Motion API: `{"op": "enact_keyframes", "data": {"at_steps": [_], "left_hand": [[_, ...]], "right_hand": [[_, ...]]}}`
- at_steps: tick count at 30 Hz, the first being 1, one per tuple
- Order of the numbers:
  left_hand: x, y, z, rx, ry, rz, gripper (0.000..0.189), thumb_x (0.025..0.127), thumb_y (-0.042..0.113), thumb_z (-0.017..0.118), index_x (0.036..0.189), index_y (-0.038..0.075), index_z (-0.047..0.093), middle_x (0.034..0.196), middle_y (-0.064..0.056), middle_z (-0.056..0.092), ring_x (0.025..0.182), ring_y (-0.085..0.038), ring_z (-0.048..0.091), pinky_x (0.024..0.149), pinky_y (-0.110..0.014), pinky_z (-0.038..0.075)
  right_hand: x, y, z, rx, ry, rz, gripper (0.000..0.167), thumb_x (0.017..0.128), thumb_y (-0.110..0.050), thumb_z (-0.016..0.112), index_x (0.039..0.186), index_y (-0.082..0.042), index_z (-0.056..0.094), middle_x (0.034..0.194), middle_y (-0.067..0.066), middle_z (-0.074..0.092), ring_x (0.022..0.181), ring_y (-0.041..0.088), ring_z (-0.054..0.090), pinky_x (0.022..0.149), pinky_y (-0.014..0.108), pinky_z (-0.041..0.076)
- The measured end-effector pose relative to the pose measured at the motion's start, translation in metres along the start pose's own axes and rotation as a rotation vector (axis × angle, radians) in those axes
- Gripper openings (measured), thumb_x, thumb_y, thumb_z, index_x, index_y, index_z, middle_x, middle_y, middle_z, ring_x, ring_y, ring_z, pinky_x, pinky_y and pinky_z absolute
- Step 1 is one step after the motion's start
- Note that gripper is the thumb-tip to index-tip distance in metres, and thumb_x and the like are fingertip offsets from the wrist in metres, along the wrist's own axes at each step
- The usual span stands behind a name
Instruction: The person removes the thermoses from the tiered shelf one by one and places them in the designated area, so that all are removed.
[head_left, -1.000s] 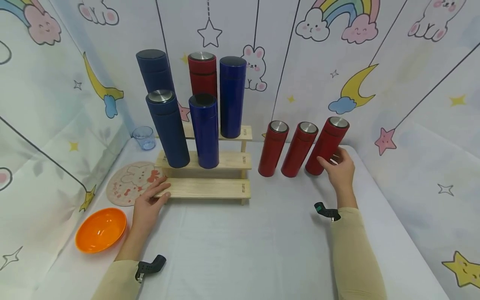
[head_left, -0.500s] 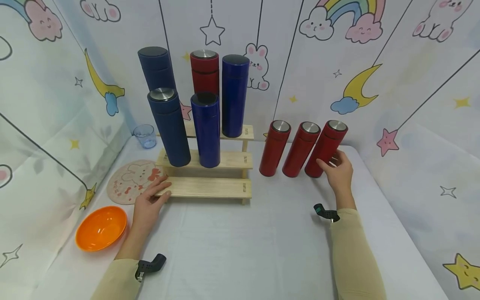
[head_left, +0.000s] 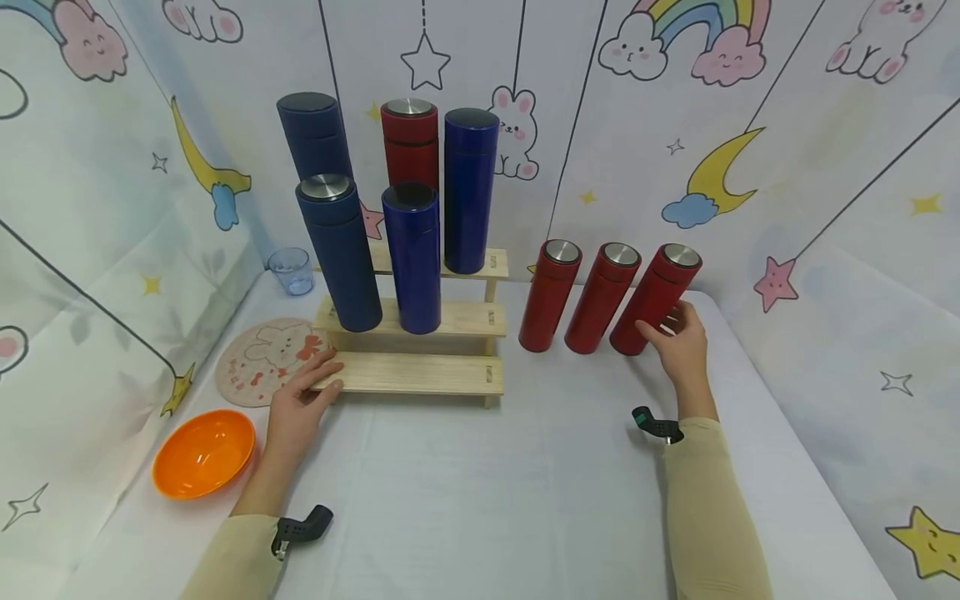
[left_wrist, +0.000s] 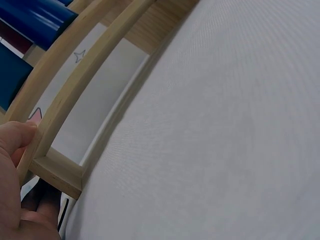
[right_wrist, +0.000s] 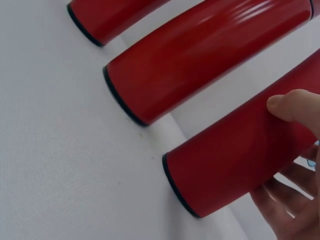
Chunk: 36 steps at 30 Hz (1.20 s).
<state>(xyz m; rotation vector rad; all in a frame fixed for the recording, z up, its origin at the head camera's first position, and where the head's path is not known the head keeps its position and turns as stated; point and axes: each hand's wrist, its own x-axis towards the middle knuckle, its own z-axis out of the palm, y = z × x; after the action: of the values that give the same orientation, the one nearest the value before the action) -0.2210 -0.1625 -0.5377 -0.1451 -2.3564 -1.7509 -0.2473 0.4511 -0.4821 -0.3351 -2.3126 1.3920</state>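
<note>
My right hand [head_left: 681, 354] holds the rightmost red thermos [head_left: 654, 302], thumb on the near side and fingers behind it. In the right wrist view this thermos [right_wrist: 235, 155] has its base at or just off the white cloth; I cannot tell which. Two more red thermoses, a middle one [head_left: 602, 298] and a left one [head_left: 550, 297], stand beside it. My left hand [head_left: 295, 410] grips the left end of the wooden three-step rack [head_left: 420, 375] at its lowest board. In the left wrist view the thumb lies on the rack's edge [left_wrist: 62, 107], other fingers partly hidden.
On the rack's middle step stand a dark blue thermos [head_left: 341, 258] and a bright blue one [head_left: 412, 267]; behind are a dark blue [head_left: 315, 137], a red [head_left: 410, 146] and a blue one [head_left: 470, 196]. Leftward lie an orange bowl [head_left: 202, 454], a round mat [head_left: 251, 362] and a glass [head_left: 291, 271].
The top of the held red thermos has moved slightly to the right, along with my right hand. The left hand stays on the rack. The head view has shifted a little.
</note>
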Motion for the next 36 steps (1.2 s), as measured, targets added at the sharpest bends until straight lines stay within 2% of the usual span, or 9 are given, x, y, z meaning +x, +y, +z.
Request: {"op": "enact_keyframes", "data": {"at_steps": [8,13,22,29,36], "left_hand": [[-0.001,0.001,-0.001,0.009,0.007,-0.009,0.03,0.107,0.012,0.072,0.136,0.005,0.075,0.158,-0.001,0.058,0.149,-0.02,0.048,0.101,-0.01,0.045],[0.0,0.0,-0.001,0.002,0.0,-0.002,0.031,0.107,0.014,0.072,0.136,0.004,0.075,0.159,-0.002,0.057,0.15,-0.022,0.047,0.102,-0.01,0.044],[0.0,0.001,-0.002,-0.004,-0.001,-0.001,0.031,0.107,0.013,0.072,0.136,0.004,0.075,0.16,-0.003,0.057,0.15,-0.023,0.047,0.103,-0.01,0.044],[0.0,0.001,-0.002,-0.003,0.002,0.002,0.031,0.107,0.014,0.072,0.137,0.004,0.075,0.159,-0.002,0.057,0.15,-0.022,0.047,0.103,-0.01,0.044],[-0.001,0.001,-0.001,-0.034,0.0,0.01,0.031,0.106,0.01,0.072,0.136,0.001,0.074,0.159,-0.006,0.057,0.151,-0.022,0.046,0.1,-0.01,0.046]], "right_hand": [[0.0,-0.005,-0.003,-0.016,-0.029,0.001,0.082,0.098,-0.032,0.083,0.165,-0.013,0.041,0.155,0.017,0.055,0.141,0.036,0.054,0.115,0.047,0.048],[0.002,-0.009,-0.006,-0.001,0.008,-0.043,0.081,0.096,-0.034,0.085,0.164,-0.014,0.044,0.152,0.014,0.058,0.139,0.033,0.057,0.114,0.045,0.049],[0.002,-0.023,-0.015,-0.001,0.069,-0.071,0.076,0.097,-0.035,0.084,0.162,-0.02,0.048,0.153,0.009,0.059,0.138,0.029,0.058,0.113,0.04,0.05],[0.0,-0.049,-0.022,0.035,0.143,-0.116,0.069,0.1,-0.026,0.081,0.161,-0.02,0.049,0.15,0.012,0.061,0.138,0.029,0.058,0.116,0.043,0.047],[-0.008,-0.077,-0.033,0.062,0.253,-0.19,0.063,0.099,-0.019,0.081,0.156,-0.022,0.055,0.143,0.012,0.065,0.133,0.024,0.062,0.116,0.035,0.047]]}}
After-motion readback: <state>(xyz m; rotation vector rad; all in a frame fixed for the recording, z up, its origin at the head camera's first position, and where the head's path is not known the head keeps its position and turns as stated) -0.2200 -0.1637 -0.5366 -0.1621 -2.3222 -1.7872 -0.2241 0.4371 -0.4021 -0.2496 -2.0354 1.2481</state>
